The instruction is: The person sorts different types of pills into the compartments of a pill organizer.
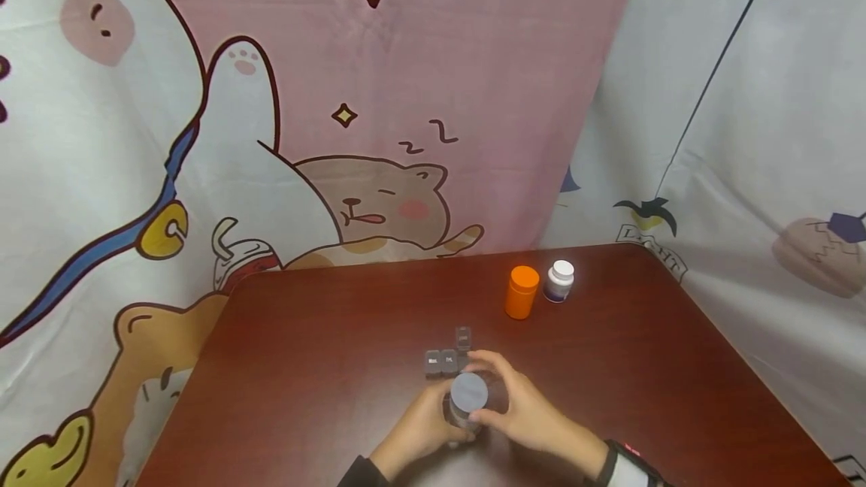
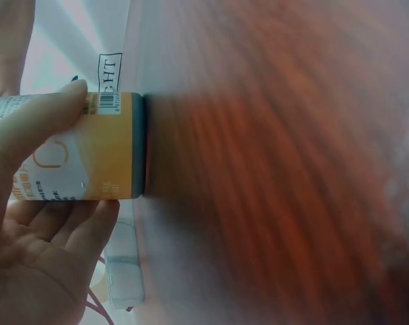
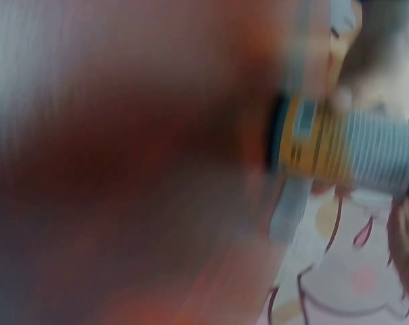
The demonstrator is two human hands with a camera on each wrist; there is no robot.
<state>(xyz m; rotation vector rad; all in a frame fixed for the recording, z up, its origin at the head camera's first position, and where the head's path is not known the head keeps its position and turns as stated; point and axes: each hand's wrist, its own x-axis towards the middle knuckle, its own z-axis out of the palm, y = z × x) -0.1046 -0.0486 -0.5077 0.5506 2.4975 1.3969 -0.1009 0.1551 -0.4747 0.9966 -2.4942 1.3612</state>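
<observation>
A supplement bottle (image 2: 96,145) with a yellow and white label and a grey lid (image 1: 469,392) stands upright, its base close over the table. My left hand (image 1: 422,419) grips the body, thumb across the label in the left wrist view. From the other side, my right hand (image 1: 517,404) curls thumb and fingers around the lid. The right wrist view is blurred but shows the bottle (image 3: 347,145) side-on. Just beyond the hands lie small grey pill box compartments (image 1: 441,363) with day lettering, and a separate one (image 1: 463,337) sits slightly farther back.
Toward the back right of the dark red wooden table (image 1: 325,322) stand an orange bottle (image 1: 522,293) and a white bottle (image 1: 559,281) with a dark lower label. A cartoon-printed cloth (image 1: 419,58) hangs behind the table and along its sides.
</observation>
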